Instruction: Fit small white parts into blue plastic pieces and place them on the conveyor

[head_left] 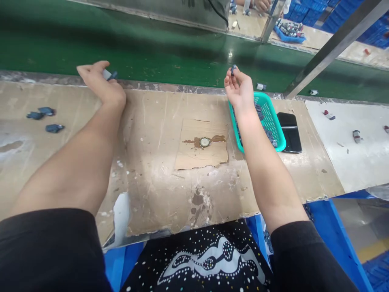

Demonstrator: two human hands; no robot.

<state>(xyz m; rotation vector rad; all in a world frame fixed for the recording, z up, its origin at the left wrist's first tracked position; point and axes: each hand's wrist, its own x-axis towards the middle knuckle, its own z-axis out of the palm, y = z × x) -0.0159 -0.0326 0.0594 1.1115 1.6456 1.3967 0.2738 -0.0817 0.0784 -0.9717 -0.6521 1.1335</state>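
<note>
My left hand (101,83) reaches to the far edge of the worktable (158,182), beside the green conveyor belt (152,48). Its fingers pinch a small grey-blue part (108,75). My right hand (240,87) is raised above the far end of a teal plastic basket (275,125) and pinches a small dark blue part (233,69) between thumb and fingertips. The basket holds several dark blue parts (269,134).
Three dark blue parts (45,117) lie at the table's left. A metal cap (204,142) sits on a cardboard patch (202,144). A black phone (290,132) lies right of the basket. Small parts (356,136) dot the white surface at right. A blue bin (288,32) and another person's hand (263,5) are beyond the belt.
</note>
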